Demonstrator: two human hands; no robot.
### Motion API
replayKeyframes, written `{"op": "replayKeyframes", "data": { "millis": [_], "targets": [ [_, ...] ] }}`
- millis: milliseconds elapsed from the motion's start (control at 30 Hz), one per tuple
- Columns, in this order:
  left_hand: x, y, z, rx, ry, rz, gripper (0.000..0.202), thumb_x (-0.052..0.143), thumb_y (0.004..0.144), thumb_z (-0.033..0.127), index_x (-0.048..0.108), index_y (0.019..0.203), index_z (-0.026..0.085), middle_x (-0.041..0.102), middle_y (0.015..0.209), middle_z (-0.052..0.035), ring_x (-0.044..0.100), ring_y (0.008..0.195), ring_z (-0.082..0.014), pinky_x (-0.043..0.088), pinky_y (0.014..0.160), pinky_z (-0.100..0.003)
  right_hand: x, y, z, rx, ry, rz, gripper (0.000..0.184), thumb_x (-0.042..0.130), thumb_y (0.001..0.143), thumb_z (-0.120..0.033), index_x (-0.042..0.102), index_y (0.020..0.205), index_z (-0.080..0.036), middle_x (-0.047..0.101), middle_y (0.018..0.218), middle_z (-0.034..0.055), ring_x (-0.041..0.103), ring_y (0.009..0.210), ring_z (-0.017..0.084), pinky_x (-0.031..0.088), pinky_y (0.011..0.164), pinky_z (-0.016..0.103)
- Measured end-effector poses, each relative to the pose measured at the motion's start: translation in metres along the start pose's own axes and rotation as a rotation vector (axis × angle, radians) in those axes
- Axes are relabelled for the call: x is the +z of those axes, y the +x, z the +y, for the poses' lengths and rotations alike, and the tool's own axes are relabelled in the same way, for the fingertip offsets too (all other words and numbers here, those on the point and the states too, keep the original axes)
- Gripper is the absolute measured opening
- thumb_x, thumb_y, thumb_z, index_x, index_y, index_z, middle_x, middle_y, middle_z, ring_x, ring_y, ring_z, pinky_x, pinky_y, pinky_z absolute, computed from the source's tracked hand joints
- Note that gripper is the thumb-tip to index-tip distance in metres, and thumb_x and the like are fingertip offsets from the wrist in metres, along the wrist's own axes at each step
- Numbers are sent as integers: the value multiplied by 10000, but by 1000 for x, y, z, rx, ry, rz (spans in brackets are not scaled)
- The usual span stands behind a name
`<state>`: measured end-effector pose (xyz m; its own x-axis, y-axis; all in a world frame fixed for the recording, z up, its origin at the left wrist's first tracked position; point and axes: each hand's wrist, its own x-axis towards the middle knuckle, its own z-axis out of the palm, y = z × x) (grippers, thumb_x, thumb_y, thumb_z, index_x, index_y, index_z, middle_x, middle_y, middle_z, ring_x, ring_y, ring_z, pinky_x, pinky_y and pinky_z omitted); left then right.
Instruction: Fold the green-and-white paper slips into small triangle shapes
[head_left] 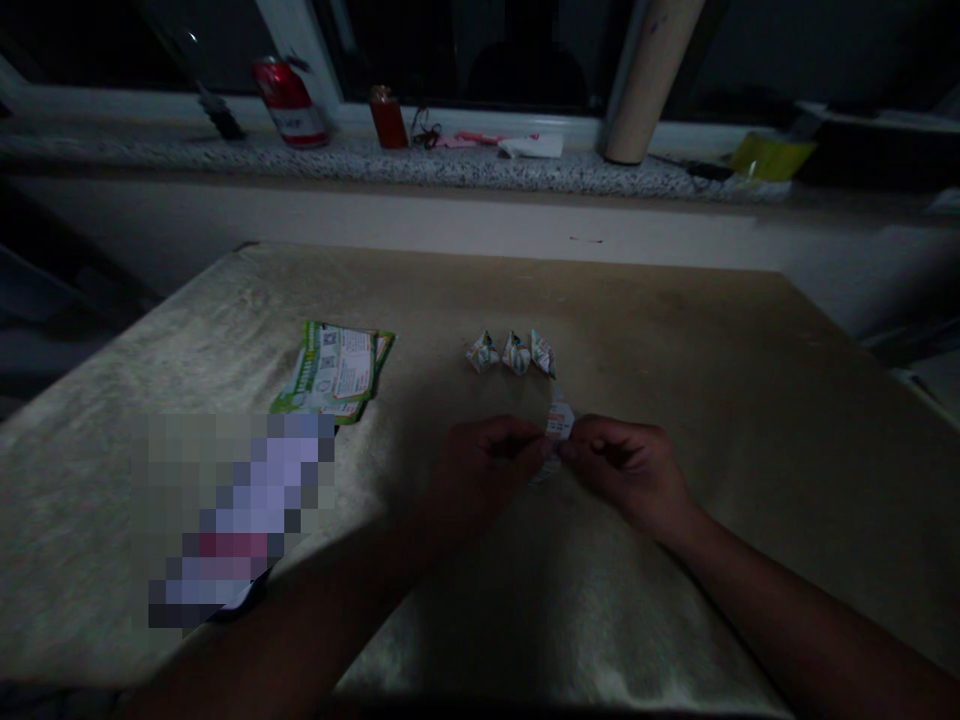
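Observation:
My left hand (487, 465) and my right hand (626, 465) meet over the middle of a pale table (675, 340). Both pinch a small printed strip of paper (559, 425) between their fingertips; its upper end sticks up between the hands. Just beyond the hands lie three small folded paper pieces (512, 353) in a row on the table. A green printed leaflet (335, 370) lies flat to the left of them. The room is dim.
A blurred-out patch (232, 520) covers something on the table's left front. Behind the table runs a speckled windowsill (450, 165) with a red can (289, 100), a small red-brown jar (388, 117), a cardboard tube (649, 80), papers and a yellow item (769, 155).

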<state>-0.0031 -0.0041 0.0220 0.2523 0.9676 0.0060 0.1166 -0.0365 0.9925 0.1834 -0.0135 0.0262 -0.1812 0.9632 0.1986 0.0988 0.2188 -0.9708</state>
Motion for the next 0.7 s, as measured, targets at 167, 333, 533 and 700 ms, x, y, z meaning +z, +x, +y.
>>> {"op": "replayKeyframes", "data": {
  "millis": [167, 333, 533, 700],
  "targets": [
    [1, 1, -2, -42, -45, 1, 226, 729, 789, 380, 749, 818, 157, 729, 733, -31, 644, 656, -132, 490, 596, -230, 1, 1, -4, 59, 50, -18, 230, 740, 821, -375, 706, 730, -167, 624, 596, -9, 523, 504, 91, 426, 462, 210],
    [1, 0, -1, -50, -119, -29, 214, 682, 825, 351, 747, 849, 149, 722, 741, -27, 633, 664, -124, 496, 630, -233, 0, 1, -4, 139, 82, -31, 255, 761, 792, -401, 716, 732, -158, 641, 605, 3, 527, 519, 93, 420, 482, 215],
    [0, 0, -2, -44, -117, -52, 218, 663, 847, 350, 747, 868, 150, 718, 761, -22, 634, 693, -128, 494, 657, -235, -2, 1, -1, 198, 119, -46, 278, 773, 777, -420, 723, 724, -152, 621, 603, 1, 495, 518, 87, 386, 485, 216],
    [1, -1, 1, -66, -127, -57, 206, 674, 827, 342, 736, 833, 145, 710, 740, -22, 627, 677, -129, 491, 646, -238, -3, 0, -2, 195, 97, -60, 316, 761, 796, -411, 659, 666, -142, 515, 542, -31, 410, 491, 68, 304, 458, 205]
  ]
}}
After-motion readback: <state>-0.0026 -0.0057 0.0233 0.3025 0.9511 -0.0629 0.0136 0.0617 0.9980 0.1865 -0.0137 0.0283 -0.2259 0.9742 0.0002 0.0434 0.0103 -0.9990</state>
